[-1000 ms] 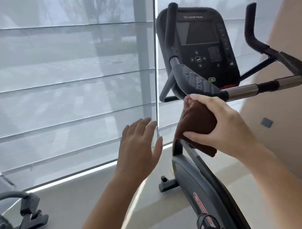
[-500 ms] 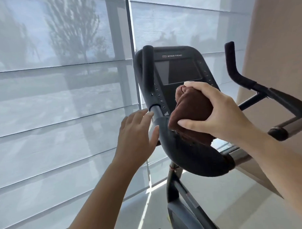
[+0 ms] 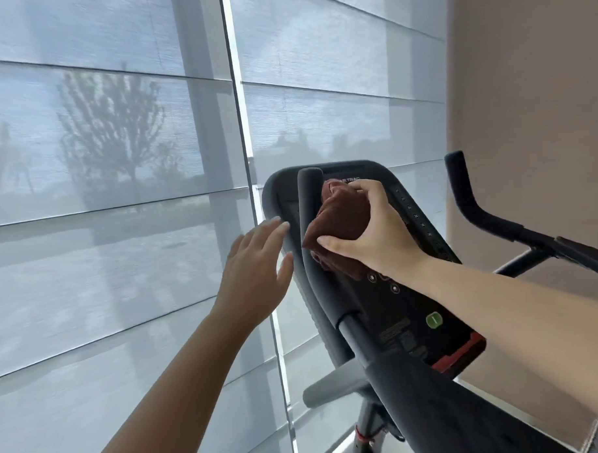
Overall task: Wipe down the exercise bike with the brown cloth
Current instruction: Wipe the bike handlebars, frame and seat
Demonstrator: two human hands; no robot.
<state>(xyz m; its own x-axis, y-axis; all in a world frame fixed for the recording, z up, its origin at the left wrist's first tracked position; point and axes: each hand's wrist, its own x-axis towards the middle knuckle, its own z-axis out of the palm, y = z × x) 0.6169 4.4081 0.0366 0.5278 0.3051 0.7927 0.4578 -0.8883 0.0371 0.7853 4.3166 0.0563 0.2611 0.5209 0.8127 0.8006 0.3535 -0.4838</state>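
The left hand [image 3: 254, 261] hovered open, fingers spread, just beside the exercise bike's [image 3: 408, 385] left handlebar [image 3: 309, 232] — while the right hand [image 3: 375, 230] gripped the bunched brown cloth [image 3: 338, 221], pressed against the console [image 3: 392, 304] — over its screen.

left hand [image 3: 254, 261] – flat, fingers spread | right hand [image 3: 375, 230] – clenched grip

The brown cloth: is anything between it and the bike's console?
Nothing visible. The right hand presses the brown cloth against the console, beside the upright handlebar. The left hand hovers open, apart.
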